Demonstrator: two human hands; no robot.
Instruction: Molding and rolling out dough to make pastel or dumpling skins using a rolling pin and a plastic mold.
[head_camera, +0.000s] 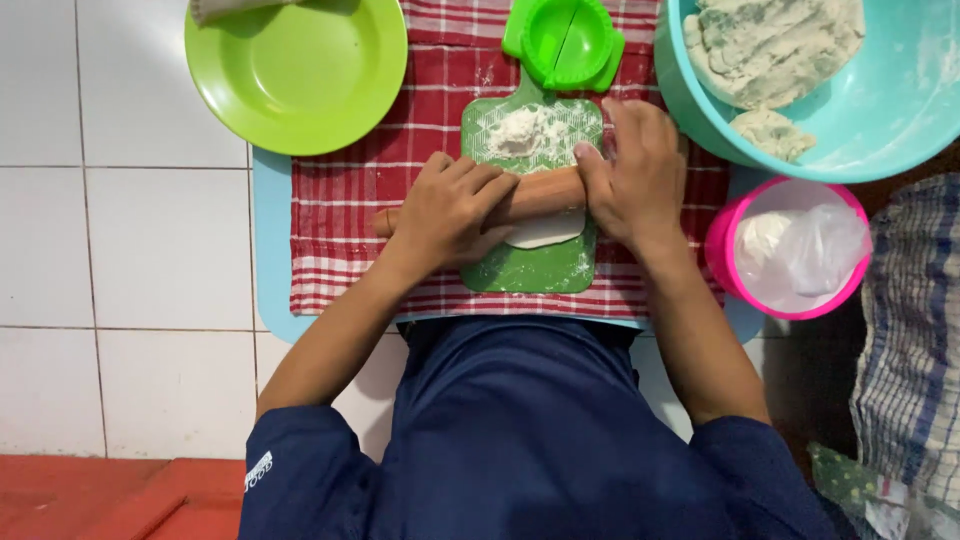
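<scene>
Hands (545, 195) over half-hidden rolling pin (535, 195)

I read the rolling pin (535, 195) as smooth bare wood, lying on a matt green plastic board (530, 268) dusted with powdery flour (522, 130). Under the pin, dough (545, 230) looks pale, soft, smooth. Beneath the board: woven red-checked cloth (340, 210). Above the board, a glossy green plastic dumpling press (565, 40). Left of it, a glossy green plastic plate (300, 75). Right of the board, a floury turquoise plastic bowl (880, 120) and a pink plastic tub (725, 250) lined with thin clear film.
</scene>
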